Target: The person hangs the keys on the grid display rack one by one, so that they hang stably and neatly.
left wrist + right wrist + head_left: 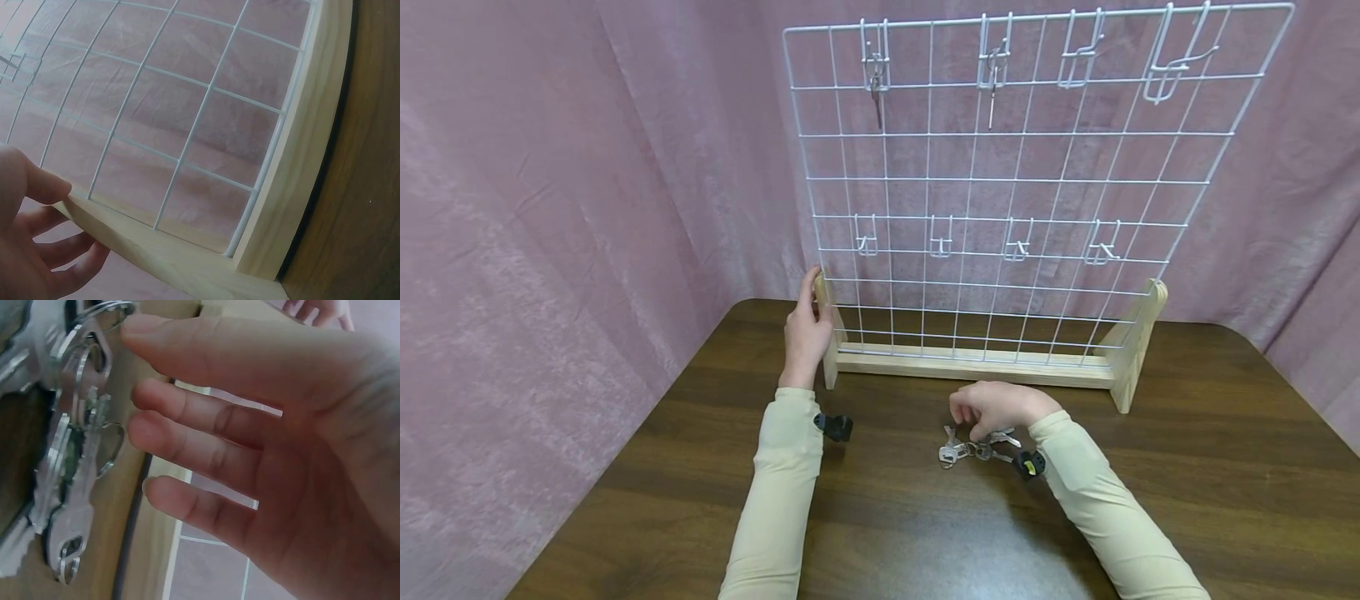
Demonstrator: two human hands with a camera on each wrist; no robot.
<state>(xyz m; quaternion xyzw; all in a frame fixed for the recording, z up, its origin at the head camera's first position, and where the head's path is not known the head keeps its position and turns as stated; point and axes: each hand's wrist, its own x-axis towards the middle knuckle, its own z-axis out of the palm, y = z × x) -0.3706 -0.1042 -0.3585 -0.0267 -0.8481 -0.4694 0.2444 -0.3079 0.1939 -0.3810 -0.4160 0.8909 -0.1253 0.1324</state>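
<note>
Keys: several, ringed, lying in an overlapping heap on the table, in front of the stand and under the right hand. Exact count cannot be told, as the hand covers part.

Right hand: palm down, fingers loosely bent with gaps between them in the wrist view; the thumb tip is at a ring, contact not certain. The index finger is hidden there; no key is seen pinched. A wrist camera sits right beside the heap.

Left hand: thumb and fingers pinch the stand's left upright from either side.

Grid: set upright in the stand. Four small hooks form the lower row; of the four larger upper hooks, the two at left each bear hung keys.

Risks, in my judgement: lifting one key may drag a neighbour, since rings and blades cross. A grip begun off the ring could slip, the metal being thin and smooth. The camera may nudge the heap if the wrist dips. A pull by the left hand could rock the grid and swing the hung keys loose.
</note>
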